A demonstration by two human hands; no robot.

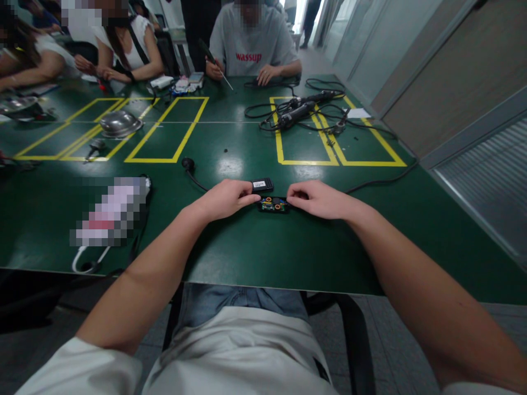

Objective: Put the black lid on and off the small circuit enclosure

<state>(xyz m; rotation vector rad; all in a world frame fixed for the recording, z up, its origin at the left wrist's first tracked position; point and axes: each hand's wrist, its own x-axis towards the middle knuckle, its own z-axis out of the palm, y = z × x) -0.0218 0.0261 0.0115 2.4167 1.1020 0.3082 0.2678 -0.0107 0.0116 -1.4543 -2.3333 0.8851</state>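
Observation:
A small open black case with a circuit board in it lies on the green table in front of me. Orange ring-shaped parts and coloured wires show on the board. My left hand has its thumb and curled fingers at the case's left end. At the right end, the thumb and fingers of my right hand are pinched together on the case's edge. Just behind it rests a black cover with a white label, close to my left fingers. A black cable with a round plug runs towards my left hand.
Another black cable leads off to the right. Beyond are black corded tools, yellow tape outlines and a metal bowl. To my left lies a blurred-out object. Across the table, a person holds a screwdriver.

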